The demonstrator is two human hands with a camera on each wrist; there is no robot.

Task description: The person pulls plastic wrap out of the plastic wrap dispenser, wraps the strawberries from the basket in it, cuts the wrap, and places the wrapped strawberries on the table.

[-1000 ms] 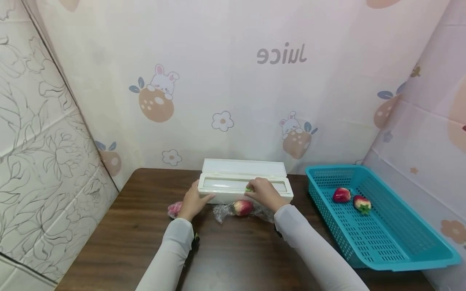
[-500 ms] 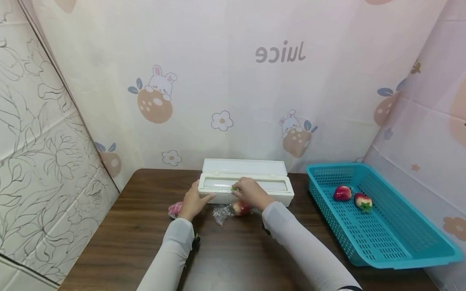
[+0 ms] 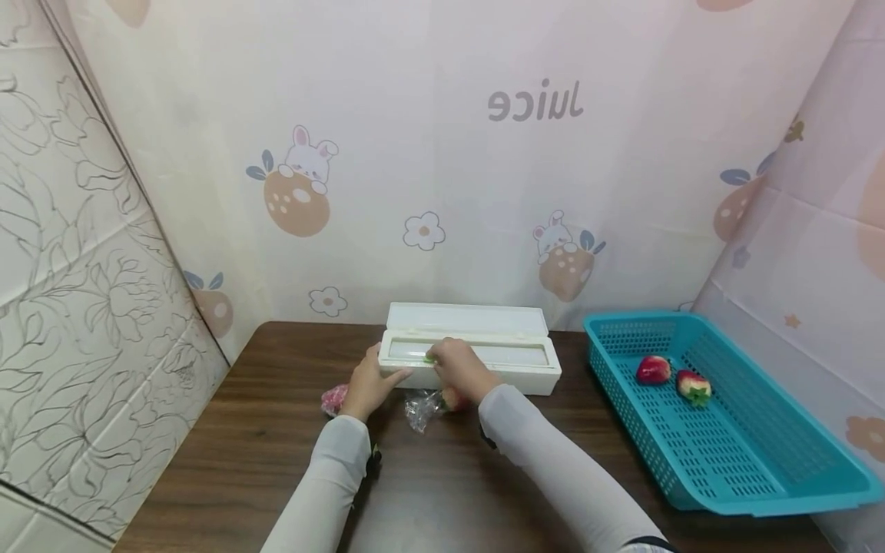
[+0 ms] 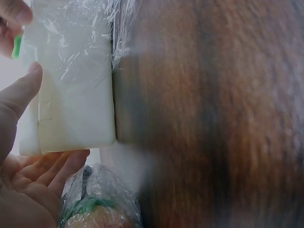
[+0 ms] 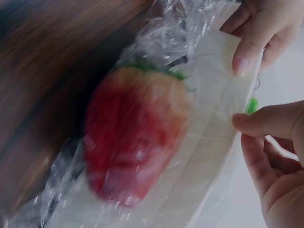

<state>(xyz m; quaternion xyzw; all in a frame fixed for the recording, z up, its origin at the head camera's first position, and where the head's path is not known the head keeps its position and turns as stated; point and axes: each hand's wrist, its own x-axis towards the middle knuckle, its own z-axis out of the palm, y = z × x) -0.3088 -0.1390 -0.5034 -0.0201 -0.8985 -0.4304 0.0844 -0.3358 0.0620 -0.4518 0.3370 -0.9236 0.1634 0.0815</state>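
Observation:
A white cling film dispenser (image 3: 515, 378) stands at the back of the table with its lid raised. My left hand (image 3: 369, 385) grips its left end, thumb on the front edge and fingers round the end. With thumb and fingers my right hand (image 3: 462, 369) pinches a small green slide cutter (image 5: 252, 105) on the front edge, left of the middle. Clear film (image 3: 419, 412) hangs over the front, around a red and yellow strawberry (image 5: 137, 135). My right hand partly hides that strawberry in the head view. Beside my left hand lies a film-wrapped strawberry (image 4: 97, 213).
At the right is a turquoise basket (image 3: 733, 461) holding two strawberries (image 3: 653, 370). A patterned curtain (image 3: 442, 153) hangs right behind the brown wooden table (image 3: 242, 430), and a floral panel (image 3: 90, 307) stands at the left.
My right hand has slid left along the dispenser's front edge with the green cutter, coming nearer my left hand. The left hand keeps its place on the dispenser's end.

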